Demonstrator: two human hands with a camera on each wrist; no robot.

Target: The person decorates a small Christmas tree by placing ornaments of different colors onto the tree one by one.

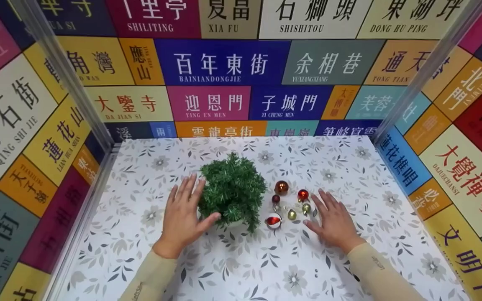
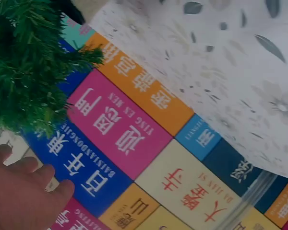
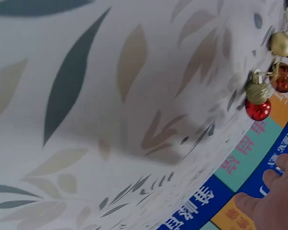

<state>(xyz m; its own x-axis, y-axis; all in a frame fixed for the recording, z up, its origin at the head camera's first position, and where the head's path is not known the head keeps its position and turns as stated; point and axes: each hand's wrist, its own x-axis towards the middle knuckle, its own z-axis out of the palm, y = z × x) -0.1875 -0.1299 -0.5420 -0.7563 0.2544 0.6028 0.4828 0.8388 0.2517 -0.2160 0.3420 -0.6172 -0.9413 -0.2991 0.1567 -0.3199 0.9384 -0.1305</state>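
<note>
A small bushy artificial pine tree (image 1: 232, 186) stands in a pale pot (image 1: 233, 222), mostly covered by its branches. My left hand (image 1: 183, 215) is at the tree's left side, fingers straight and spread, thumb reaching in front of the foliage. The green tinsel branches (image 2: 33, 62) fill the upper left of the left wrist view, above the fingers. To the tree's right lie several Christmas baubles, among them a copper one (image 1: 281, 187), a red one (image 1: 303, 195), a gold one (image 1: 292, 214) and a red-and-white one (image 1: 273, 221). My right hand (image 1: 334, 221) hovers just right of them, fingers extended, holding nothing.
The white tabletop (image 1: 295, 280) has a grey leaf and flower print. Panels with coloured name blocks (image 1: 224, 62) enclose it at the back and both sides. Clear corner posts (image 1: 67, 79) stand where the panels meet.
</note>
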